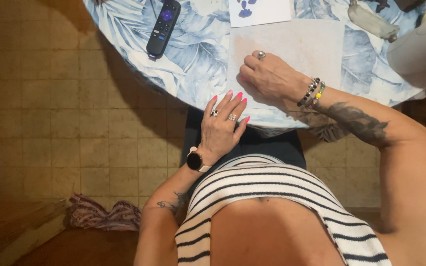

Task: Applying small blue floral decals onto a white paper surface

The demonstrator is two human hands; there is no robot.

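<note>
A pale, faintly stained square paper sheet is lying flat on the leaf-patterned tabletop. The right hand is pressing on it, fingers curled; the left hand is resting open at its near edge.

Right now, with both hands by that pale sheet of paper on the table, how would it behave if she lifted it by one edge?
The sheet of paper looks thin and lies flat, so it would probably droop and feel very light. The right hand presses on it and the left hand rests at its near edge; without them, a push would likely slide it over the smooth leaf-print tablecloth.
</note>
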